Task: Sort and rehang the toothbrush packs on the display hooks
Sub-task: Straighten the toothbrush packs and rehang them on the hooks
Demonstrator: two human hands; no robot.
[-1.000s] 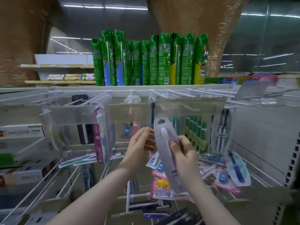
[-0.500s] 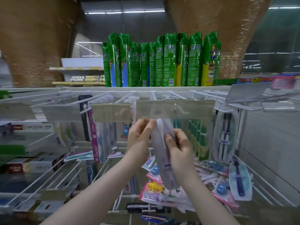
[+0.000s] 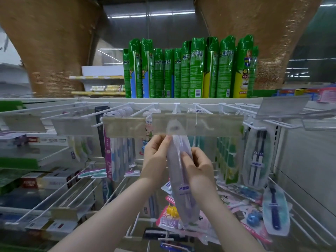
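Left hand (image 3: 156, 159) and right hand (image 3: 199, 168) lifted the toothbrush pack (image 3: 177, 171). Its top was below the clear label strip (image 3: 218, 124) a second ago and is now behind it.

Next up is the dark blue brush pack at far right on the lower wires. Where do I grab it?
Pinch the blue pack by its flat top rim, coming from above and in front. It rests nearly upright on the wires with that end free, while loose packs crowd its lower left; the blister bulges mid-pack, so the thin rim likely pinches best.
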